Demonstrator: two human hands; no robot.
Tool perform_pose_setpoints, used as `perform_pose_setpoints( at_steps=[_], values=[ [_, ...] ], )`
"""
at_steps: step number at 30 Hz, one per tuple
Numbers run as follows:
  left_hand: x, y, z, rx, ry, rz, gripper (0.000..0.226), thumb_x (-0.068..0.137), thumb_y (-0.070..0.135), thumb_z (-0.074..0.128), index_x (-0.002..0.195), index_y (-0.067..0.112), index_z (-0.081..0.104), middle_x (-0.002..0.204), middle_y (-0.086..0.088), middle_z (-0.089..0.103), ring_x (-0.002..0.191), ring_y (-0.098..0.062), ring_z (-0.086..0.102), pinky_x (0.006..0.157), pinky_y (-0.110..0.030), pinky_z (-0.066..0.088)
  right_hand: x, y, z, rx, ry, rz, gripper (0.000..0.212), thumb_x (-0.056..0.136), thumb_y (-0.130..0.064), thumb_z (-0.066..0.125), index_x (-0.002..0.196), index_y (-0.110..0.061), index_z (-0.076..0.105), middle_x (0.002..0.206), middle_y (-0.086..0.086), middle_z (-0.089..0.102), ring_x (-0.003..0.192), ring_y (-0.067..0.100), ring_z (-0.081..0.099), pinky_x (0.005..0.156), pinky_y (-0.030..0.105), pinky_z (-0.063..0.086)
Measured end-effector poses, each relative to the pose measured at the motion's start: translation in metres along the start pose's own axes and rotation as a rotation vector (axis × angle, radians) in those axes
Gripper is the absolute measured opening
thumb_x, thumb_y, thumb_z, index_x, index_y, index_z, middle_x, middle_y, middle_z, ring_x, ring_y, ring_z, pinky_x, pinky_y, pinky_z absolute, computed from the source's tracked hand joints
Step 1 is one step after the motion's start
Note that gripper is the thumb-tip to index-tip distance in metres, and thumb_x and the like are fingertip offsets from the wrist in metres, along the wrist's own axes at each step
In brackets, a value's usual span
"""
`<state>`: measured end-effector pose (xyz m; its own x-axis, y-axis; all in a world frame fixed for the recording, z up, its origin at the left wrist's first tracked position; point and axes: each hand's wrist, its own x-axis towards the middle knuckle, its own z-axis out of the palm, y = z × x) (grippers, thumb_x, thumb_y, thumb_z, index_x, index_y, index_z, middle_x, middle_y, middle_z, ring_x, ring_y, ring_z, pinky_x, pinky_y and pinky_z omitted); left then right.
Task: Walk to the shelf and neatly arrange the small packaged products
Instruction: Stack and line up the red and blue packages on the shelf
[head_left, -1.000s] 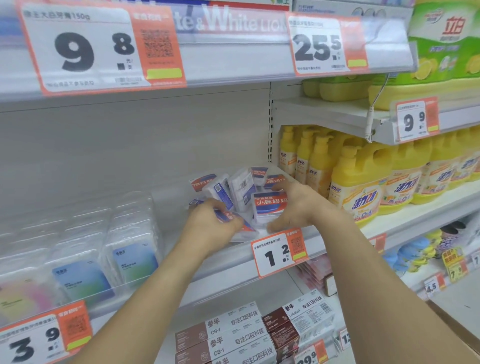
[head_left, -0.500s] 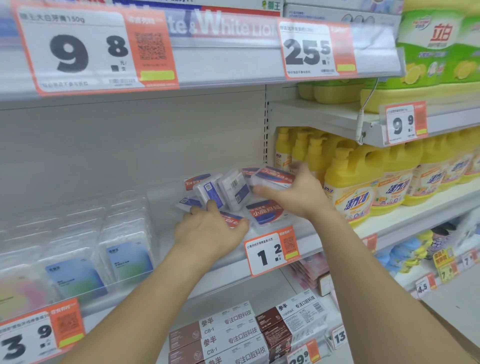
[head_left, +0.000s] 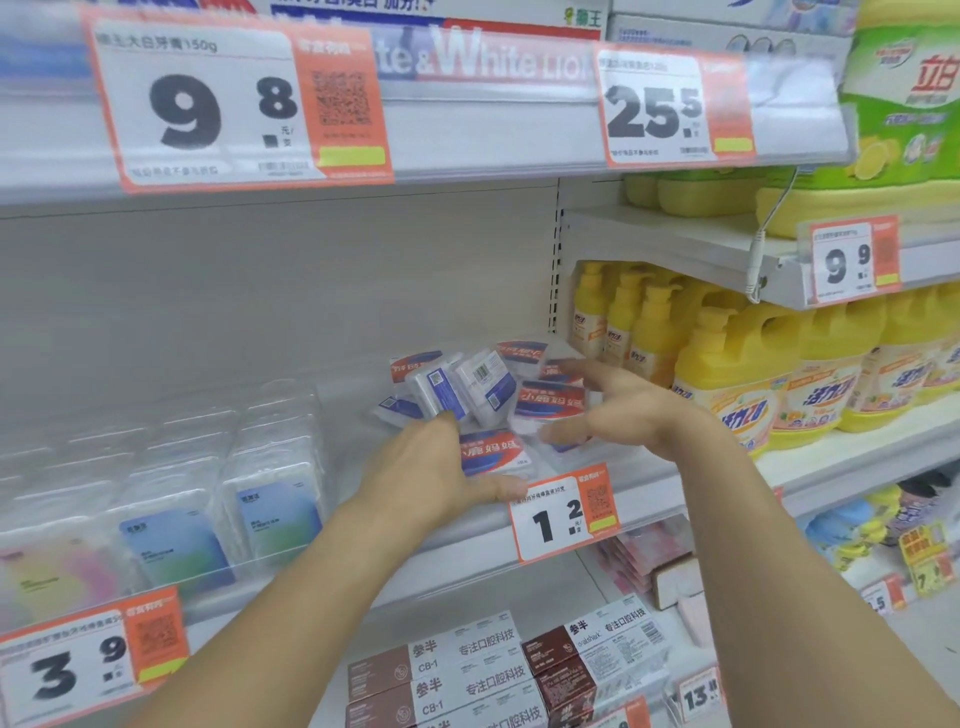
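Note:
Several small clear packs with red and blue labels (head_left: 483, 387) lie in a loose heap on the middle shelf (head_left: 644, 491), some tilted or on edge. One pack (head_left: 493, 452) lies flat at the front, label up. My left hand (head_left: 431, 475) rests palm down just left of that flat pack, fingers reaching the heap's near edge. My right hand (head_left: 618, 405) hovers at the heap's right side with its fingers spread, holding nothing. A pack with a red and blue label (head_left: 550, 400) sits just left of its fingertips.
Clear blister packs with blue and pastel cards (head_left: 223, 519) fill the shelf's left part. Yellow detergent bottles (head_left: 727, 374) stand to the right beyond the upright. A "1.2" price tag (head_left: 563, 512) hangs on the shelf edge. Toothpaste boxes (head_left: 467, 670) lie on the shelf below.
My right hand has let go of the pack it held at the heap's top and opened its fingers. My left hand has stayed at the front of the heap.

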<state>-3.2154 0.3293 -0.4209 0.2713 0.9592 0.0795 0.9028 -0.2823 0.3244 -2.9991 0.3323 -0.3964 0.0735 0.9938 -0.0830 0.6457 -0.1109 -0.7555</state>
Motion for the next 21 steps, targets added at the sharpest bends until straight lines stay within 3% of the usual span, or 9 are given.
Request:
perform_pose_setpoints(
  at_steps=[3,6,11,14,17,21],
  values=[
    [-0.001,-0.002,0.002,-0.041,-0.028,0.003,0.077,0.061,0.08,0.063,0.112,0.024,0.051,0.108,0.006,0.064,0.088,-0.015,0.059,0.07,-0.029,0.049,-0.002,-0.003,0.01,0.048,0.115,-0.065,0.074,0.072,-0.049,0.082,0.135,-0.028,0.052,0.129,-0.005,0.06,0.115,0.017,0.058,0.095,0.038,0.052],
    [-0.003,-0.004,0.004,-0.064,-0.035,0.021,0.075,0.066,0.08,0.06,0.117,0.026,0.048,0.115,0.006,0.062,0.088,-0.012,0.056,0.068,-0.025,0.044,0.003,0.002,0.015,0.02,0.156,-0.079,0.059,0.08,-0.035,0.08,0.132,-0.025,0.054,0.12,-0.002,0.065,0.108,0.018,0.062,0.094,0.038,0.053],
    [0.002,-0.009,0.004,-0.168,-0.089,-0.006,0.07,0.074,0.072,0.059,0.124,0.024,0.045,0.122,0.005,0.062,0.102,-0.015,0.06,0.084,-0.031,0.051,0.002,0.009,0.002,0.209,0.059,0.005,0.056,0.081,-0.009,0.079,0.128,-0.026,0.052,0.101,-0.01,0.065,0.096,0.011,0.063,0.089,0.034,0.052],
    [0.003,-0.01,0.003,-0.165,-0.087,-0.017,0.069,0.08,0.066,0.059,0.131,0.022,0.043,0.126,0.004,0.06,0.106,-0.017,0.06,0.086,-0.03,0.05,0.004,0.012,-0.002,0.191,0.029,0.049,0.074,0.078,-0.01,0.082,0.139,-0.02,0.042,0.115,-0.003,0.065,0.104,0.016,0.062,0.091,0.034,0.049],
    [0.002,-0.011,0.001,-0.169,-0.095,-0.02,0.067,0.084,0.059,0.061,0.135,0.02,0.041,0.127,0.001,0.059,0.105,-0.018,0.058,0.086,-0.028,0.047,0.0,0.012,-0.013,0.11,-0.018,0.109,0.072,0.07,-0.014,0.088,0.126,-0.02,0.043,0.124,0.004,0.063,0.112,0.024,0.061,0.101,0.045,0.049],
    [0.003,-0.017,-0.001,-0.248,-0.098,-0.082,0.05,0.091,0.046,0.058,0.134,0.022,0.046,0.124,-0.006,0.059,0.104,-0.022,0.058,0.085,-0.028,0.045,-0.009,0.003,-0.024,-0.1,-0.144,0.15,0.078,0.075,-0.019,0.085,0.141,-0.021,0.044,0.125,0.007,0.061,0.11,0.025,0.062,0.093,0.043,0.055]
  ],
)
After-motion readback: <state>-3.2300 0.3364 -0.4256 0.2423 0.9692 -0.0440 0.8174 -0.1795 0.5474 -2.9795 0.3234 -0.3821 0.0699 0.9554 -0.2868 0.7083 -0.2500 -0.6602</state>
